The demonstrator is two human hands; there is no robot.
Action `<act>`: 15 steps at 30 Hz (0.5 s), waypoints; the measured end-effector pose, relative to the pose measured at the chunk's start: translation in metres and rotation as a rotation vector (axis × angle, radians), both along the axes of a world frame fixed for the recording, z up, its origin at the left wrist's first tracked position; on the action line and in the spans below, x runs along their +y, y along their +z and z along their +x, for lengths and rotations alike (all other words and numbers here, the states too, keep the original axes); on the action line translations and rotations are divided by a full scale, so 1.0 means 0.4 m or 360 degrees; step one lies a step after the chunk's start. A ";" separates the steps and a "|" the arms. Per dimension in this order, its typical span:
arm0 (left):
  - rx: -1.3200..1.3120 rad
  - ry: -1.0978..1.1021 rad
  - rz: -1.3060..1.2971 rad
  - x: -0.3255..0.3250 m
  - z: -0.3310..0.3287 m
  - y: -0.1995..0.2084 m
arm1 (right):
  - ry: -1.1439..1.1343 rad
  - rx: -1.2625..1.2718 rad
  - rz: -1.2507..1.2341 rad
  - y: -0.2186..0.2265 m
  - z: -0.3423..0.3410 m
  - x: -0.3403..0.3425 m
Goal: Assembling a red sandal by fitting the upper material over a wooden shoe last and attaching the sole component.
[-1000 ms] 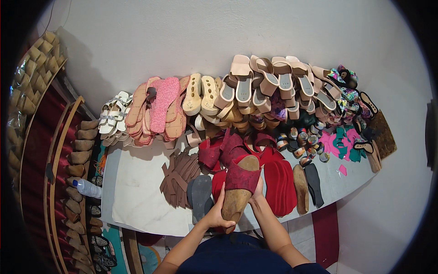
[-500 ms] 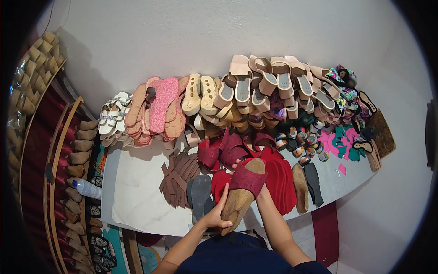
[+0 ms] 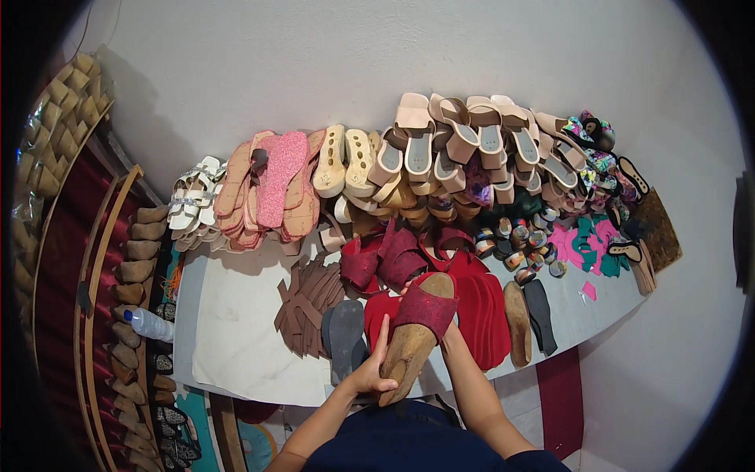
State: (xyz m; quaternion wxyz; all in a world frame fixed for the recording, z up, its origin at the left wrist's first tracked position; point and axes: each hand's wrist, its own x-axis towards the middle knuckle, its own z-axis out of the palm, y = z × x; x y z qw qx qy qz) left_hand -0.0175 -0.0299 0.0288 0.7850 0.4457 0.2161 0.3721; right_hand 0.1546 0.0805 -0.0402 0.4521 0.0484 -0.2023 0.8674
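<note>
A wooden shoe last (image 3: 406,355) with a dark red sandal strap (image 3: 425,310) across its front is held up over the table's near edge. My left hand (image 3: 371,376) is closed around the heel end, thumb on top. My right hand (image 3: 450,333) grips the toe end from behind; the strap and last hide most of its fingers, though some tips show at the far left side. Bright red sole pieces (image 3: 483,324) lie behind the last. Left of it sits a dark grey sole (image 3: 344,340). More dark red straps (image 3: 399,258) are heaped just beyond.
Brown strips (image 3: 307,307) are piled on the table (image 3: 236,330). Beige heeled sandals (image 3: 487,138), pink soles (image 3: 283,177) and white sandals (image 3: 197,197) line the wall. Another last (image 3: 517,322) lies right. A rack of lasts (image 3: 138,271) and a plastic bottle (image 3: 149,325) stand left.
The last and strap have shifted very slightly left and tilted a little in my hands. Both hands keep their hold, and the things on the table have not moved.
</note>
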 end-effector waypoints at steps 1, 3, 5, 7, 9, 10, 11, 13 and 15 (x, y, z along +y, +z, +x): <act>0.0036 0.0026 0.0087 0.002 -0.001 -0.014 | 0.0007 0.0000 -0.0003 0.006 -0.001 -0.003; 0.0073 0.0058 0.0172 0.000 -0.007 -0.029 | 0.0025 -0.0066 -0.0013 0.020 -0.001 -0.009; 0.0143 0.0035 0.0196 0.001 -0.007 -0.022 | 0.0007 -0.0150 -0.0005 0.021 0.009 -0.011; 0.0239 0.0029 0.0286 0.010 -0.009 -0.013 | -0.0007 -0.0233 0.0003 0.025 0.018 -0.007; 0.0335 0.0025 0.0375 0.014 -0.009 -0.017 | 0.0077 -0.0462 0.0152 0.033 0.028 0.000; 0.0275 0.0016 0.0325 0.012 -0.006 -0.024 | 0.0077 -0.0462 0.0153 0.032 0.033 0.000; 0.0215 0.0006 0.0275 0.010 -0.004 -0.032 | 0.0061 -0.0507 0.0141 0.030 0.038 0.001; 0.0180 0.0020 0.0245 0.006 -0.002 -0.045 | 0.0027 -0.0599 0.0114 0.018 0.049 0.000; 0.0145 0.0034 0.0213 0.006 -0.003 -0.066 | -0.0007 -0.0689 0.0085 0.002 0.060 -0.004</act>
